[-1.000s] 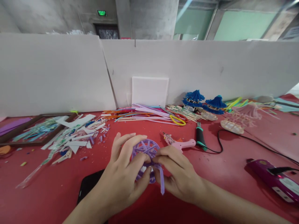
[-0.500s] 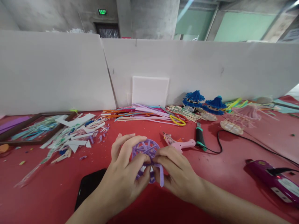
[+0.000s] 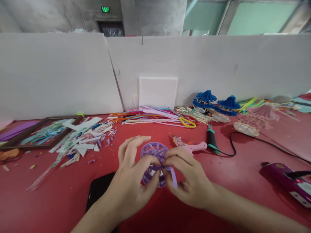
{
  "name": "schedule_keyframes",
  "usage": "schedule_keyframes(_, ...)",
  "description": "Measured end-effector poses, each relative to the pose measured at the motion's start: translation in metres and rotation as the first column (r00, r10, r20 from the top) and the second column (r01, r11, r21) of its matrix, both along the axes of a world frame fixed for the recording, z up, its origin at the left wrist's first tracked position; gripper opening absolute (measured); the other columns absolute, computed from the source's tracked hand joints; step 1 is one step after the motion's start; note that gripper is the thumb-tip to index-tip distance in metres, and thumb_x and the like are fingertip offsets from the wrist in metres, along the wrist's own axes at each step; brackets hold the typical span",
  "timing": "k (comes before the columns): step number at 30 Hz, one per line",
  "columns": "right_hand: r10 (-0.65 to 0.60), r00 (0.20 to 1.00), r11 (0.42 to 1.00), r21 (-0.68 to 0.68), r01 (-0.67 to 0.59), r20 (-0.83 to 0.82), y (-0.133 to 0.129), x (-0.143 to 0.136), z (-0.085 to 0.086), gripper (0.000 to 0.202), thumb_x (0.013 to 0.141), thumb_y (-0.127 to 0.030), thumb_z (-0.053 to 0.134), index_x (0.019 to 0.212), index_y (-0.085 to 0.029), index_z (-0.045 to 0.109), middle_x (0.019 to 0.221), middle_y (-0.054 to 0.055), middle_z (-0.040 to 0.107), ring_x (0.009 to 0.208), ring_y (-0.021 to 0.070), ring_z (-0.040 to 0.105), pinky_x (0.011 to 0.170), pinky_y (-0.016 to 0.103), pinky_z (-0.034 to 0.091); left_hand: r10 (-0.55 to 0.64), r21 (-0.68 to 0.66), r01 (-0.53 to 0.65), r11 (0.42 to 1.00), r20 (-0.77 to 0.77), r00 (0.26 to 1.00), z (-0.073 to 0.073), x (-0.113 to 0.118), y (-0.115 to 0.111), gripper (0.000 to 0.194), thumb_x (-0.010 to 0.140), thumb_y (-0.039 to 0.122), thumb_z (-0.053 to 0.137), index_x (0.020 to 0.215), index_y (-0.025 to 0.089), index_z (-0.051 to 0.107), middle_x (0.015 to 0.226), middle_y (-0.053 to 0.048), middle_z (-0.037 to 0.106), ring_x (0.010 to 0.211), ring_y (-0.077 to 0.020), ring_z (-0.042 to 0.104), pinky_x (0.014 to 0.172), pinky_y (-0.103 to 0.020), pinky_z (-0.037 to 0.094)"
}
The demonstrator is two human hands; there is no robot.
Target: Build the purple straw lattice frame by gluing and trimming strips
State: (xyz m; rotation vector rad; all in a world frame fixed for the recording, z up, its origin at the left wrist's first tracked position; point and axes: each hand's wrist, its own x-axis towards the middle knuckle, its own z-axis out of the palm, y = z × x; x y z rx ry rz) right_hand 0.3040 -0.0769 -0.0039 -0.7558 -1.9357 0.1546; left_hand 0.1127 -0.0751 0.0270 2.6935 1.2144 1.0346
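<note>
A round purple openwork piece, built of fuzzy strips, stands low in the middle between my hands. My left hand pinches it at the near side with thumb and index finger, the other fingers raised behind. My right hand has thumb and fingertips pressed together on a purple strip, whose loose end hangs down over the fingers. The fingertips of both hands nearly meet at the piece's centre and hide the spot where strip and piece join.
Behind lie fuzzy stems and yellow-handled scissors. To the right are a pink glue gun, a black-green tool, corded purple power strip and blue-roofed models. Left: scraps, a frame, a phone.
The view has shifted slightly, so the table items appear farther right. Both hands still pinch the purple work, and the loose strip end now slants more to the right.
</note>
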Motion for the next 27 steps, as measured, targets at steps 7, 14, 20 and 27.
schedule_keyframes(7,-0.007,1.0,1.0,0.03,0.007,0.012,-0.0002,0.0009,-0.0013,0.022,0.081,-0.007,0.057,0.099,-0.019,0.059,0.092,0.008,0.063,0.082,0.0202,0.061,0.071,0.033,0.055,-0.009,-0.065,0.009,0.998,0.002,1.0,0.0003,-0.0017,0.0028,0.011,0.087,0.016,0.056,0.091,0.024,0.061,0.139,-0.008,0.038,0.131,-0.0315,0.031,0.106,-0.054,0.034)
schedule_keyframes(14,0.015,1.0,0.999,0.041,-0.015,0.013,0.0001,0.0016,-0.0018,0.027,0.079,-0.003,0.055,0.101,-0.017,0.059,0.094,0.01,0.064,0.084,0.0204,0.06,0.074,0.033,0.055,-0.001,-0.051,0.001,0.999,0.003,1.0,-0.002,0.0019,0.0032,0.009,0.086,0.016,0.058,0.089,0.024,0.061,0.138,-0.009,0.038,0.131,-0.0341,0.03,0.105,-0.061,0.029)
schedule_keyframes(20,0.013,1.0,0.999,0.032,-0.014,0.009,-0.0003,0.0006,-0.0012,0.026,0.08,-0.004,0.055,0.101,-0.02,0.059,0.092,0.008,0.064,0.082,0.02,0.06,0.071,0.034,0.055,-0.027,-0.026,0.027,0.999,0.007,1.0,-0.0015,0.0015,0.0042,0.01,0.085,0.015,0.059,0.089,0.024,0.06,0.137,-0.009,0.04,0.131,-0.0341,0.03,0.106,-0.062,0.027)
schedule_keyframes(27,0.015,0.999,1.0,-0.012,-0.015,-0.045,-0.0002,-0.0027,0.0012,0.019,0.079,-0.007,0.057,0.094,-0.018,0.061,0.088,0.008,0.063,0.079,0.019,0.06,0.068,0.032,0.054,-0.001,-0.024,0.002,1.0,0.025,1.0,-0.0033,0.0027,0.0029,0.011,0.082,0.014,0.059,0.086,0.024,0.06,0.133,-0.01,0.04,0.128,-0.0336,0.033,0.104,-0.061,0.03)
